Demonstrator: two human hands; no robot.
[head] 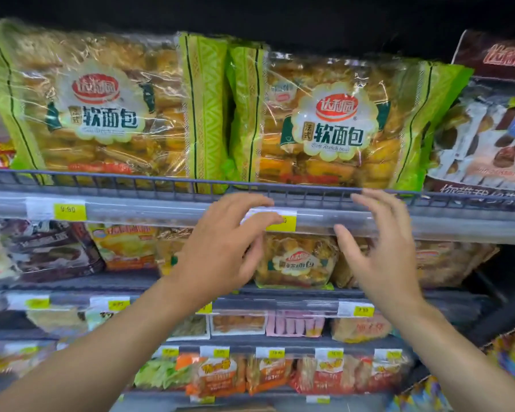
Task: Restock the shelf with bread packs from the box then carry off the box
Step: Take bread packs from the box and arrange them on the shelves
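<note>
Two large green-edged bread packs stand upright on the top shelf behind its wire rail (161,180): one at the left (95,105), one at the right (330,126). Both of my hands hover in front of the shelf edge just below the right pack. My left hand (223,245) has relaxed, slightly bent fingers and holds nothing. My right hand (378,248) is spread with straight fingers, also empty. Neither hand touches a pack. The box is out of view.
The clear price strip (131,208) carries yellow price tags (69,210). Brown snack packs (488,138) fill the top shelf's right end. Lower shelves hold smaller bread packs (298,260) and several other packaged goods (292,376).
</note>
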